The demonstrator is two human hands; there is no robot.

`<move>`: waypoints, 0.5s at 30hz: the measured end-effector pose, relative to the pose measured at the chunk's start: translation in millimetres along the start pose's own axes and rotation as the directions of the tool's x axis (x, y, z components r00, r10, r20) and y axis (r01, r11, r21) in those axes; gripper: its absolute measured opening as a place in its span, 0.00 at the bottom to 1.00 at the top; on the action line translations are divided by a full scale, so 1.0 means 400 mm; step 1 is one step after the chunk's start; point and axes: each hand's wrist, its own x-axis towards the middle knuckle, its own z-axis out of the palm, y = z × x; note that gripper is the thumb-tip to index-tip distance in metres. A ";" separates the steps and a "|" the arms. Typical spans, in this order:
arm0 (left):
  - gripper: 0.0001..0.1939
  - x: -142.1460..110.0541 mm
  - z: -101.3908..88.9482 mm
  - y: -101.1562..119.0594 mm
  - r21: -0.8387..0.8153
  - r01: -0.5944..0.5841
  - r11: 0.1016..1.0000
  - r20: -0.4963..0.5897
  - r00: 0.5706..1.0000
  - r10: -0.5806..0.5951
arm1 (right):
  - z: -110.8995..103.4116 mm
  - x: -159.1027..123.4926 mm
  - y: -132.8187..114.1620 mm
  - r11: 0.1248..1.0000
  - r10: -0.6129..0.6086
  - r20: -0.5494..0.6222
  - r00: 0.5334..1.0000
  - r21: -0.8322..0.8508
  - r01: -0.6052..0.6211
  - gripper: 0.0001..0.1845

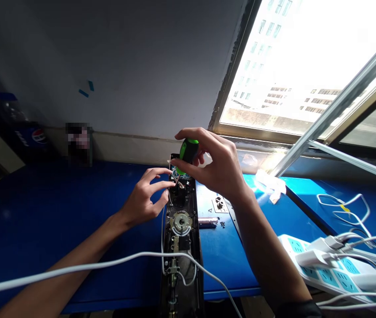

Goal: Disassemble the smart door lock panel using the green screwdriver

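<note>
- So, nearest up is a long black device casing [185,242]: its lower end sits at the bottom centre of the frame, and its long axis runs almost straight up the picture to about the middle.
- A white cable [161,254] crosses its lower part, side to side.
- Farther up, there's a round metal part [181,222] in the casing, with a metal tube [207,222] and tiny dark bits, probably screws [222,224], just right of it on the blue table [108,198].
- Next, left hand [148,194], left of the casing's far end: fingers loosely spread, thumb apart, fingertips right by the edge. Can't tell if they're pressing anything.
- Right hand [219,165] is over that far end at frame centre, thumb and fingers closed around a green-and-black screwdriver [189,151]. Shaft slants down and left toward the casing, so the tip's below this grip, with the left fingertips nearer to it.
</note>
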 end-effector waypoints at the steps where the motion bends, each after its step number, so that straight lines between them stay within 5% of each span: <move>1: 0.12 0.001 0.000 0.001 0.003 0.017 1.000 0.002 1.000 -0.017 | 0.003 0.000 0.000 1.000 -0.021 -0.010 1.000 -0.016 0.021 0.16; 7: 0.08 0.005 0.003 0.002 -0.022 0.069 0.997 0.029 0.997 -0.069 | 0.023 -0.002 0.013 0.987 -0.159 -0.090 0.983 -0.001 0.159 0.15; 15: 0.07 0.007 0.002 0.010 -0.021 0.052 0.998 0.003 0.999 -0.052 | 0.004 -0.004 -0.008 0.956 -0.265 0.097 0.959 0.155 0.248 0.27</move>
